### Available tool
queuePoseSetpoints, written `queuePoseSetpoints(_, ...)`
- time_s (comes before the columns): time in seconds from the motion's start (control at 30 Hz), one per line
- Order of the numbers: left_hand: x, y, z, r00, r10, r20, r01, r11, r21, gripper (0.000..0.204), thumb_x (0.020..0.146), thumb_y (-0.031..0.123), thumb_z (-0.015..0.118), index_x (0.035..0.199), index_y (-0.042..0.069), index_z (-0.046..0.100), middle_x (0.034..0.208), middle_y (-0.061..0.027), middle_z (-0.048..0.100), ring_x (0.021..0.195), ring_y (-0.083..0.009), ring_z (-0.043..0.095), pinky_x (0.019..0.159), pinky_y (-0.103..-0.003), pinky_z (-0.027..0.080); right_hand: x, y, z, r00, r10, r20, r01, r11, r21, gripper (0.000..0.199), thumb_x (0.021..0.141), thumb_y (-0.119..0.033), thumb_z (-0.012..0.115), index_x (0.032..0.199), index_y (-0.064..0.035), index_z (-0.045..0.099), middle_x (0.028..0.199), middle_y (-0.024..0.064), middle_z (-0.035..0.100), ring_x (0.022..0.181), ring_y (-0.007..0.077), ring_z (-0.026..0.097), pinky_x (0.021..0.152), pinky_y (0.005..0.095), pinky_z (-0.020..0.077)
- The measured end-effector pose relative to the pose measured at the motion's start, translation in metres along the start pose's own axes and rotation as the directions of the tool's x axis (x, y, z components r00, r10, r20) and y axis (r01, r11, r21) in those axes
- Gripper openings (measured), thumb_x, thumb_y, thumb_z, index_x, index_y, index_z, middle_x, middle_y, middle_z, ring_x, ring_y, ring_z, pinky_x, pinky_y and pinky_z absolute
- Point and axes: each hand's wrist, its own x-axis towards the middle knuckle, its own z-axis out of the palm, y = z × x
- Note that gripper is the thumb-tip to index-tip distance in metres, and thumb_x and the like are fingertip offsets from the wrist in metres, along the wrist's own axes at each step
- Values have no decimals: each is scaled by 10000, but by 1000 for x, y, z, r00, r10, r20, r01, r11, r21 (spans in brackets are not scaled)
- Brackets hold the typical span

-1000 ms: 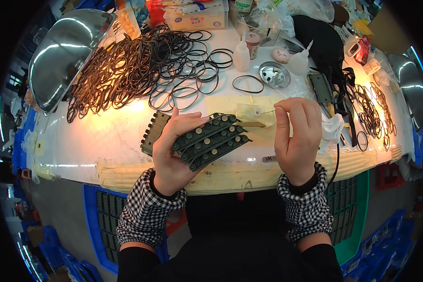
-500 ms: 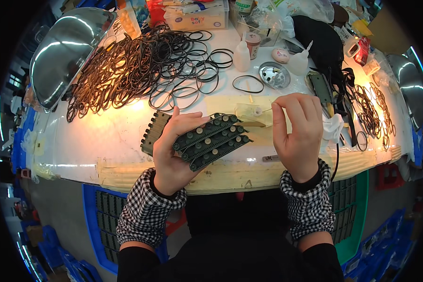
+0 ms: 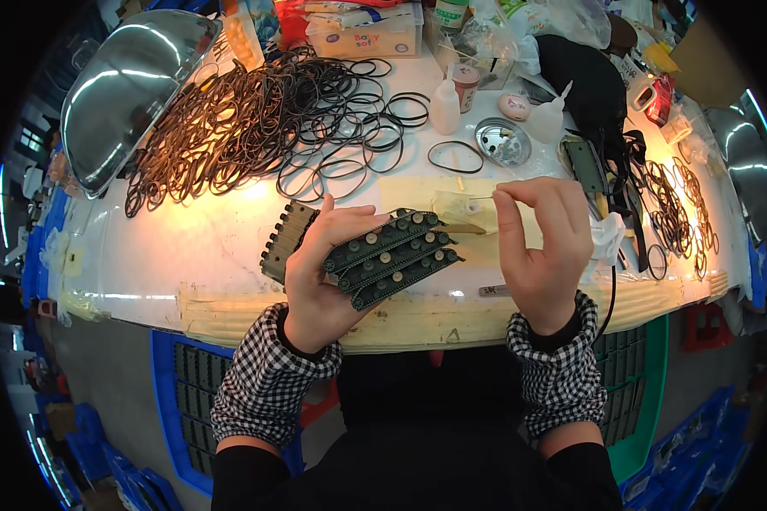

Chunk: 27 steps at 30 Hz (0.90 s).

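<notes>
Left hand (image 3: 317, 285): curled round three green strips (image 3: 392, 257) in a tilted stack, at its 2 o'clock.
Right hand (image 3: 547, 255): thumb and finger pinched a thin pin (image 3: 483, 198).
Strips' feel: probably light and stiff — the round knobs (image 3: 398, 277) might come off if squashed.
Good hold: likely the long outer sides, near the middle.
Pin's feel: likely hard, thin and easy to drop.
Yellow lump (image 3: 460, 205): at the pin's 9 o'clock end.
Black loops (image 3: 247, 128): a big heap at 11 o'clock — likely soft and bendy.

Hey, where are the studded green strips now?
In the middle of the head view, the strips are in the left hand, left of the right hand.
</notes>
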Motion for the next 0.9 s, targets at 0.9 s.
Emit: queuePoseSetpoints(0.9, 4, 8, 1, 1000, 8, 22, -10, 998, 57, 489, 673, 173, 872, 1101, 79, 654, 1065, -53, 698, 1133, -287, 618, 1128, -600, 236, -8, -32, 30, 926, 341, 161, -348, 607, 715, 91, 940, -51, 614, 930, 39, 621, 860, 79, 631, 777, 132, 613, 721, 251, 490)
